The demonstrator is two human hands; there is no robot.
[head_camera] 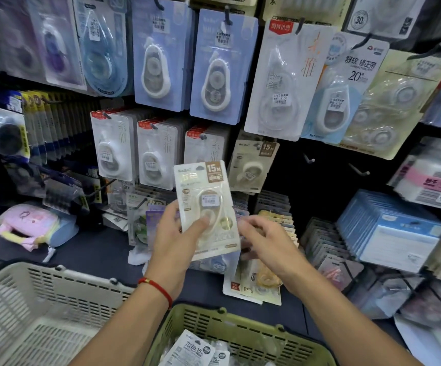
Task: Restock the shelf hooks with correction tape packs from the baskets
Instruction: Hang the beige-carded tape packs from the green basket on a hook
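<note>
- Left hand (173, 239) grips a beige correction tape pack (206, 207), thumb curled over its clear blister; the brown corner tag reads "15M".
- Right hand (265, 240) hovers just right of the pack, fingers loosely spread, holding nothing.
- Beyond the fingers, a matching "15M" hanging pack (252, 165) on its hook.
- Below the wrists, a green slotted basket (240, 331) holds more "15M" packs; a cream basket (42, 307) sits left on the dark surface (95, 249).
</note>
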